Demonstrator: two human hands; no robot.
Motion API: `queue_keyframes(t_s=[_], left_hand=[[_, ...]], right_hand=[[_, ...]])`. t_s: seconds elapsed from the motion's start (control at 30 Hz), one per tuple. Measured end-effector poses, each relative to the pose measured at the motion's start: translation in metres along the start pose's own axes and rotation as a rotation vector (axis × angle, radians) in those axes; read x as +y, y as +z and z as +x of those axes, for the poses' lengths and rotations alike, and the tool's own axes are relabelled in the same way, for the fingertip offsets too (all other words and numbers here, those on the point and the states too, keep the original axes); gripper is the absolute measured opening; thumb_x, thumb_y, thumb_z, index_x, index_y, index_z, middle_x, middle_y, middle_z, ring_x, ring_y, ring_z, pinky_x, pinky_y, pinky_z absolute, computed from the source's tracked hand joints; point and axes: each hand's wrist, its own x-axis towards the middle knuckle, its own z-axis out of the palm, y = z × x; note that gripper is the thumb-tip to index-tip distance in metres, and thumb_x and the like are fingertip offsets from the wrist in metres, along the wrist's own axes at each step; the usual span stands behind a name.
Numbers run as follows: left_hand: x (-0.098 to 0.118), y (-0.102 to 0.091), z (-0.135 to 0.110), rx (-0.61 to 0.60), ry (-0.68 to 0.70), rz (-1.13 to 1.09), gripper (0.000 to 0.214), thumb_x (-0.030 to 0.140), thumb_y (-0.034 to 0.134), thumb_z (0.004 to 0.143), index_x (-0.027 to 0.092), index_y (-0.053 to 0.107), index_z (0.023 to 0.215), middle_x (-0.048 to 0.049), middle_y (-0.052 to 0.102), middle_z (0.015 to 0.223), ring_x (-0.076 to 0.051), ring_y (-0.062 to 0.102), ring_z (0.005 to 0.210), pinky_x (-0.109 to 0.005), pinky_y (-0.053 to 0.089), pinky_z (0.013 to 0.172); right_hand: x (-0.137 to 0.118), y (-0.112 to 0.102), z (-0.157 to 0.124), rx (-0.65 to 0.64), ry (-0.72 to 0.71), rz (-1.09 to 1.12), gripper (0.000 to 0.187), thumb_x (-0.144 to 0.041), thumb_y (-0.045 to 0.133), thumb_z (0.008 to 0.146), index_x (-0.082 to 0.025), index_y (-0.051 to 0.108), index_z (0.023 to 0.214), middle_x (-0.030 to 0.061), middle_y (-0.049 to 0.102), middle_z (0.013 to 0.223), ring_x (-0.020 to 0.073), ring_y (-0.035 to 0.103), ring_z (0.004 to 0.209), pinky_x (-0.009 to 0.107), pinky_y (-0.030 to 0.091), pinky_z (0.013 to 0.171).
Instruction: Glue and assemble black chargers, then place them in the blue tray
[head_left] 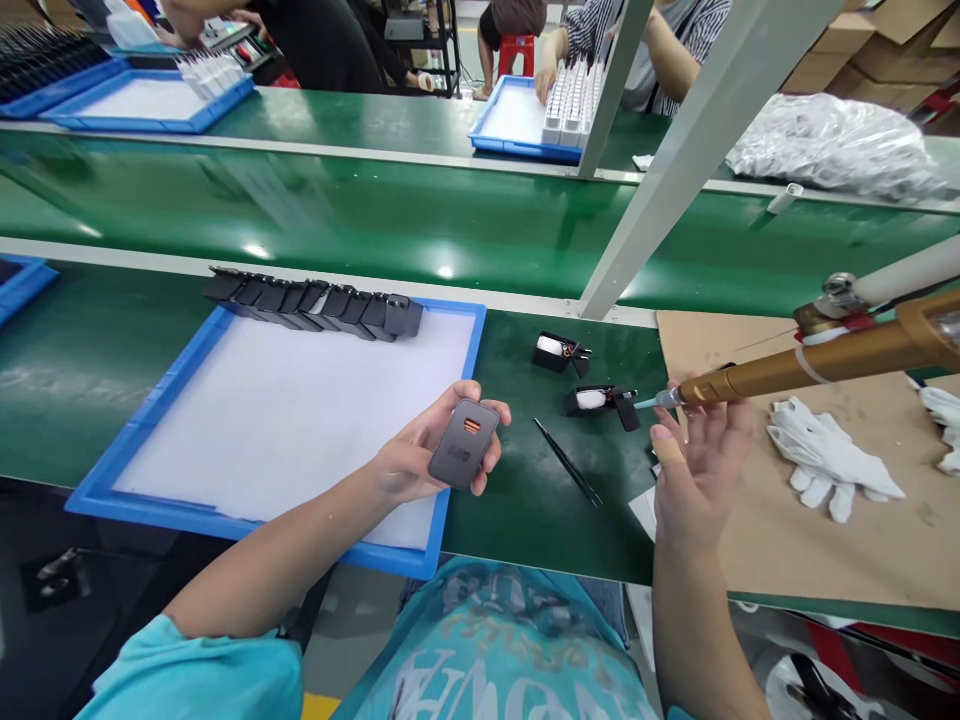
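Observation:
My left hand (439, 445) is closed around a dark grey charger-like block (463, 445), its face with an orange-lined port turned up, above the edge of a blue tray (442, 525). My right hand (701, 465) has its palm up and fingers stretched out behind a gold-brown pen-shaped tool (795, 370), thumb apart; whether it touches the tool is unclear. The tool has a pale blue tip (651, 402) pointing left, near a small black box with white content (590, 399). A similar black box (553, 350) stands behind it. Black tweezers (568, 462) lie between my hands.
Several black housings (315, 305) stand in a row along the tray's far edge. White gloves (829, 455) lie on brown cardboard (885, 540) at right. A slanted metal post (675, 170) rises ahead. Across the green bench, other people work beside blue trays (487, 145).

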Motion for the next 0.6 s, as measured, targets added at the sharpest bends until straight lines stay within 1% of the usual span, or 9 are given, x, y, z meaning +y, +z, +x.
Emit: queue_keyframes(t_s=[0.2,0.37,0.47,0.6], left_hand=[[0.0007,-0.0009,-0.0010,0.022,-0.015,-0.009,0.062,0.021,0.082,0.051,0.029,0.045,0.101,-0.0048,0.056,0.105,-0.013,0.059,0.068,-0.020,0.050,0.046],[-0.0003,-0.0033,-0.0019,-0.033,0.015,-0.005,0.057,0.023,0.078,0.058,0.030,0.047,0.105,-0.0051,0.055,0.108,-0.014,0.060,0.071,-0.020,0.051,0.049],[-0.0009,-0.0041,-0.0020,-0.031,0.026,0.021,0.057,0.024,0.077,0.058,0.030,0.047,0.106,-0.0056,0.056,0.109,-0.014,0.061,0.072,-0.022,0.052,0.050],[-0.0007,-0.0031,-0.0012,-0.035,0.013,0.002,0.058,0.020,0.077,0.056,0.029,0.047,0.105,-0.0053,0.055,0.107,-0.014,0.061,0.072,-0.020,0.052,0.049]], right_hand=[[-0.0008,0.0005,0.0000,-0.001,0.008,-0.002,0.073,-0.021,0.068,0.080,-0.039,0.036,0.144,0.0061,0.045,0.144,0.0270,0.046,0.133,0.054,0.037,0.110],[-0.0004,-0.0003,0.0003,-0.002,0.002,-0.020,0.074,-0.023,0.068,0.079,-0.039,0.036,0.144,0.0060,0.046,0.142,0.0273,0.049,0.130,0.055,0.038,0.109],[-0.0006,-0.0002,0.0002,-0.003,0.003,-0.017,0.074,-0.022,0.068,0.080,-0.040,0.036,0.144,0.0061,0.046,0.142,0.0271,0.048,0.130,0.054,0.038,0.108],[-0.0005,0.0002,0.0001,-0.003,0.003,-0.016,0.074,-0.022,0.068,0.080,-0.040,0.035,0.144,0.0060,0.046,0.141,0.0270,0.048,0.130,0.054,0.039,0.108]])
